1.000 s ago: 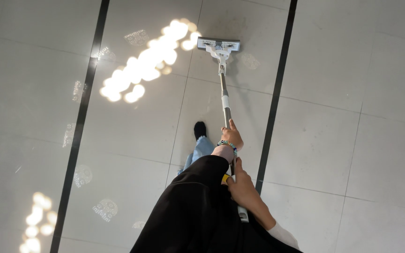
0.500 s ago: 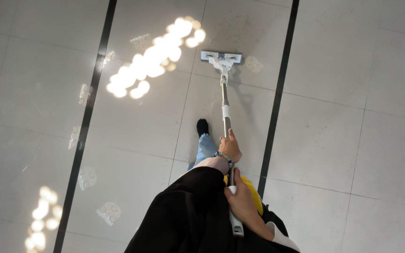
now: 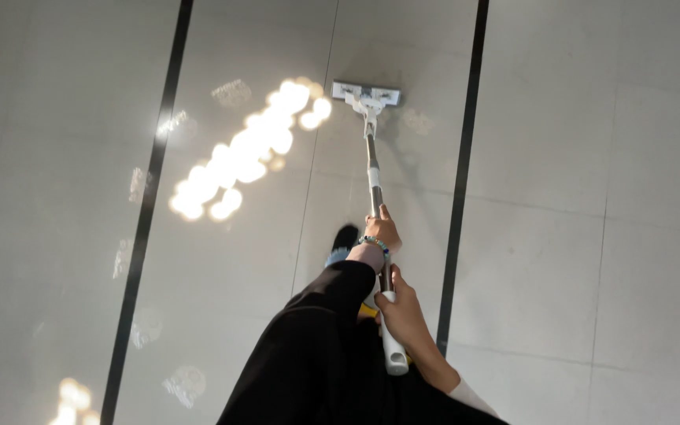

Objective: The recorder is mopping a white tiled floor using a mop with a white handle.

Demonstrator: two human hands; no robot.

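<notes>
Grey-handled flat mop (image 3: 373,169) is resting its white head on the glossy pale tiled floor (image 3: 592,197) between two dark strips; left hand (image 3: 382,234) and right hand (image 3: 403,315) are both gripping its pole.

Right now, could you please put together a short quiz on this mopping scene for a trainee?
1. True or false: both hands hold the mop handle.
2. Which hand grips higher up, near the handle's white end? A) left hand B) right hand
3. Fill in: the flat mop head rests on pale floor tiles between two dark ____ running along the floor.

Key
1. True: each hand has its grip closed round the handle.
2. B: the right hand is nearer the person's body, at the top end; the left hand, with a beaded bracelet at the wrist, is lower, towards the mop head.
3. Stripes.
</notes>
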